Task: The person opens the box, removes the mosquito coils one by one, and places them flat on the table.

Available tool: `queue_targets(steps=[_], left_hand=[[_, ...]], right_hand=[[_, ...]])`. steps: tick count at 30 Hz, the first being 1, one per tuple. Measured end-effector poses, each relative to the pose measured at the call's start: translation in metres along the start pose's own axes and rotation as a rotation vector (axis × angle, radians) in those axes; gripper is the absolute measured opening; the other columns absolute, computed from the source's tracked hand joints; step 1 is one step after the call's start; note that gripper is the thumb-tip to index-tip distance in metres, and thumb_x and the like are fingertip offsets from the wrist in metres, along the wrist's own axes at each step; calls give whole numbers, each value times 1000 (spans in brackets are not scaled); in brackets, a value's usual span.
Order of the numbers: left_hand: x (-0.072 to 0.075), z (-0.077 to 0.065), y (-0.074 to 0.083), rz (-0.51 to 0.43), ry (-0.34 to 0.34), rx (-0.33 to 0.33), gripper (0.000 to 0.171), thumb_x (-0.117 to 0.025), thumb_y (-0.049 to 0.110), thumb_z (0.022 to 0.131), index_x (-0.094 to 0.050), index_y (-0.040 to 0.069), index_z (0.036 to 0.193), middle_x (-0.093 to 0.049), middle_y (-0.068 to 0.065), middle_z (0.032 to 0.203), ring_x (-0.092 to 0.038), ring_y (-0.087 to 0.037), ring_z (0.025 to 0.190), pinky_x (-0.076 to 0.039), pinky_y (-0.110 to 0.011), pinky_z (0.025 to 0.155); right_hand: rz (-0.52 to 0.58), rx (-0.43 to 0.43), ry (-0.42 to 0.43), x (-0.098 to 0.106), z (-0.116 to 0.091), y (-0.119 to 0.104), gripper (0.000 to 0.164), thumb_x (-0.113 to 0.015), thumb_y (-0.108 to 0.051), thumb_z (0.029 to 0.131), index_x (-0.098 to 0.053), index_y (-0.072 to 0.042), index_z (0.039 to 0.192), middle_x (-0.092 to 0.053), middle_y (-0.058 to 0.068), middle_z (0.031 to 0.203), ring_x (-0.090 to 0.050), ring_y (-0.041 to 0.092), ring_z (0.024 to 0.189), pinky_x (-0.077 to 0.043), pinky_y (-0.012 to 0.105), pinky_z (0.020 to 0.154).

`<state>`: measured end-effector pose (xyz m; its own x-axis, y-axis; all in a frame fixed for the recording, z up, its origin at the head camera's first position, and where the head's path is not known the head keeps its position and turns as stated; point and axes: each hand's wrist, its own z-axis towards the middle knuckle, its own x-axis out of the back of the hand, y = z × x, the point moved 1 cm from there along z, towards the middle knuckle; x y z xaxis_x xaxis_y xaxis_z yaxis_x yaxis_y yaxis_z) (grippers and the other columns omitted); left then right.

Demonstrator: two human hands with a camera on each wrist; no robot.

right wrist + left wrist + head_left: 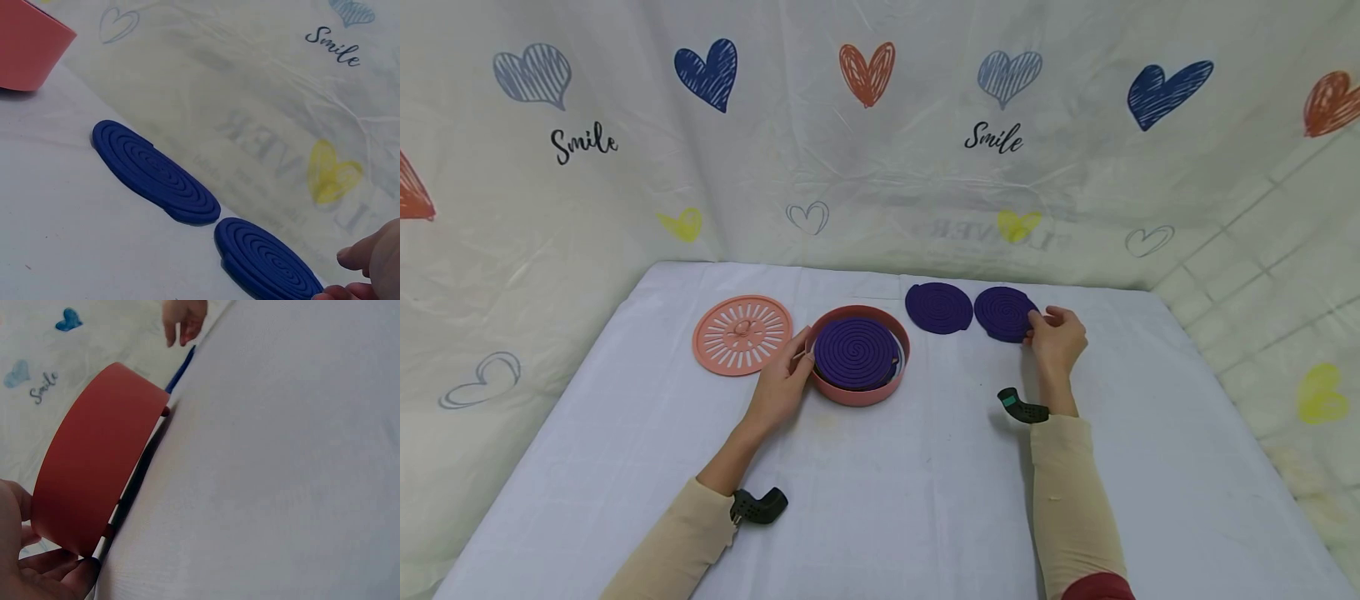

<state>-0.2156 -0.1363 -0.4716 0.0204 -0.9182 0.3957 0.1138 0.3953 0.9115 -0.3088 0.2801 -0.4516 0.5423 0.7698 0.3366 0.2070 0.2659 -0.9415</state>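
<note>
In the head view my left hand (784,379) grips the side of a round coral mosquito coil holder (857,398), its fingers at the wall. Inside the holder lies a purple mosquito coil (855,352). Seen from the left wrist, fingers (59,572) bend against the holder's lower edge (94,462). My right hand (1057,342) is at the right edge of another coil (1002,312) lying flat at the back right. The right wrist view shows its fingertips (334,292) beside that coil (275,262), thumb and fingers apart. A third coil (938,307) lies just left of it.
A slotted coral lid (742,335) with a small raised centre lies left of the holder. White cloth covers the table (880,500). Behind it hangs a pale curtain (917,167) printed with hearts, close to the coils along the back edge.
</note>
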Motion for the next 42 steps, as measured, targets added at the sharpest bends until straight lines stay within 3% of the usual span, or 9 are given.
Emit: queue_targets(steps=[8,19,42], left_hand=[[0,0,0,-5,-1,-2,53,-50,27,105,-39,14,155,-43,-5,158,-52,-24,138,-45,-41,114],[-1,0,0,11,2,-4,53,-49,27,105,-39,14,155,-44,-7,157,-53,-27,137,-45,-43,114],[0,-1,0,22,2,7,53,-49,28,105,-39,15,155,-46,-7,156,-53,-25,137,-44,-43,115]], right_hand=[[59,44,29,1,-2,-7,44,-69,-16,92,-60,-1,132,-55,-6,88,-60,2,54,-56,16,51],[135,58,26,0,-4,-13,41,-69,-17,92,-62,1,129,-58,-5,86,-64,3,58,-57,15,55],[111,124,45,-4,-15,-32,32,-66,-19,95,-68,0,121,-60,-10,79,-64,3,63,-56,12,57]])
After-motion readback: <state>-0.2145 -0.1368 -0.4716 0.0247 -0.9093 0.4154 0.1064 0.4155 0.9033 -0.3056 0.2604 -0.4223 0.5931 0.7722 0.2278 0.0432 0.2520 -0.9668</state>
